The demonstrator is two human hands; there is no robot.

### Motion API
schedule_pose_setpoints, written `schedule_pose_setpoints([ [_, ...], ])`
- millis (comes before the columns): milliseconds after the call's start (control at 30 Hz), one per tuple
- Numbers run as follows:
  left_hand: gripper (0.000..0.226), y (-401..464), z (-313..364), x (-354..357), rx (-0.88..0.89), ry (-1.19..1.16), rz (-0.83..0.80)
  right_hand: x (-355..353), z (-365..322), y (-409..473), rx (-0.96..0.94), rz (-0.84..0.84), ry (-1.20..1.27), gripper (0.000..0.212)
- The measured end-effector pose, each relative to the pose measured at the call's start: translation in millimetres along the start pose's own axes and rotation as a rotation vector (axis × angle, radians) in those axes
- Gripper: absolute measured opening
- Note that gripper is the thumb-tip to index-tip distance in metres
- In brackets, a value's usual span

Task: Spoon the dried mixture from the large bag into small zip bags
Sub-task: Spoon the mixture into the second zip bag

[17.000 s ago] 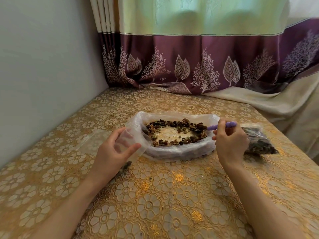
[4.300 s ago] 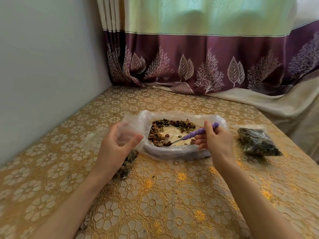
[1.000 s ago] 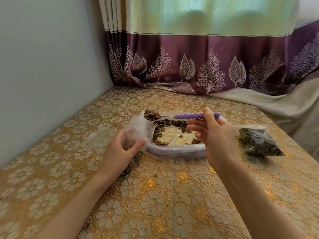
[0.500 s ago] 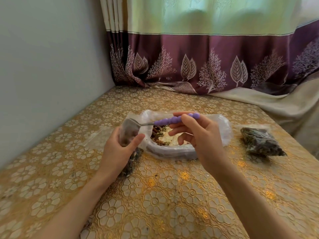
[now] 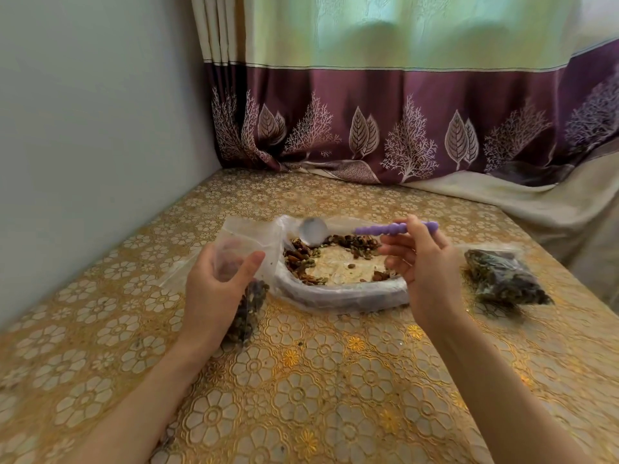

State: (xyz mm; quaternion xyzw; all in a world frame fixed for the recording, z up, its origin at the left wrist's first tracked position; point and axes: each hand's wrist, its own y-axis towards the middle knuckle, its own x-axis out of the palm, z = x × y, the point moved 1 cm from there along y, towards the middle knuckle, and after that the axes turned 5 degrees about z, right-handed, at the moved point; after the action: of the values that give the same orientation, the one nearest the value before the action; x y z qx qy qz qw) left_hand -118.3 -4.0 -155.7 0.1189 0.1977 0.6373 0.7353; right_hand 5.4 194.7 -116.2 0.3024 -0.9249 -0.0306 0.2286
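1. The large clear plastic bag with rolled-down rim (image 5: 338, 294) lies on the worktop between the two hands; its dried brown-and-green mixture (image 5: 335, 252) is down to a thin ring around a bare pale middle, so most of it looks already spooned out
2. The left hand (image 5: 214, 289) grips a small clear zip bag (image 5: 244, 259) upright, thumb and fingers curled round its mouth; its lower part, below the palm, is dark with mixture and looks roughly half full, so this bag is not yet finished
3. The right hand (image 5: 423, 269) pinches the purple beaded handle of a metal-bowled spoon (image 5: 395, 228); the bowl hangs empty above the large bag's rim, just beyond the left thumb, so another scoop is due next
4. Well out past the right hand lies a filled small zip bag of dark mixture (image 5: 504, 279), one done
5. A flat clear bag, apparently empty (image 5: 182, 272), peeks from behind the left hand
6. The gold floral-patterned worktop cover (image 5: 301, 380) carries everything; a purple leaf-printed curtain (image 5: 385, 128) hangs beyond. Nothing blocks the spoon's path between the bags
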Motion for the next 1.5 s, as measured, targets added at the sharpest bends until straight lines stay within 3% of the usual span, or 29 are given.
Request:
schedule_pose_setpoints([
  [267, 0.062, 1.2, 0.4, -0.1, 0.01, 0.002, 0.019, -10.9, 11.8, 8.1, -0.097, 0.026, -0.302, 0.033],
  [500, 0.056, 0.3, 2.5, -0.7, 0.009, -0.004, 0.013, -5.2, 17.7, 5.4, -0.145, -0.046, -0.445, 0.038],
  [667, 0.059, -0.5, 4.4, -0.1, 0.013, -0.003, 0.001, 0.4, 26.8, -0.2, 0.024, -0.059, -0.366, 0.042],
  [833, 0.062, -0.3, 3.3, -0.3, 0.009, -0.001, -0.011, -3.9, 28.4, 4.5, 0.136, 0.041, -0.319, 0.04],
  [1200, 0.042, -2.7, 2.0, 2.7, 0.042, 0.05, -0.108, -12.6, 23.3, 12.1, 0.109, 0.137, -0.273, 0.045],
  [1367, 0.055, -1.0, -3.2, 6.0, 0.021, 0.128, -0.195, -10.0, 14.5, 9.0, 0.045, 0.126, -0.184, 0.043],
  [1500, 0.052, -0.3, -4.7, 7.5, 0.01, 0.134, -0.226, -7.4, 6.9, 7.2, -0.011, 0.126, -0.132, 0.037],
])
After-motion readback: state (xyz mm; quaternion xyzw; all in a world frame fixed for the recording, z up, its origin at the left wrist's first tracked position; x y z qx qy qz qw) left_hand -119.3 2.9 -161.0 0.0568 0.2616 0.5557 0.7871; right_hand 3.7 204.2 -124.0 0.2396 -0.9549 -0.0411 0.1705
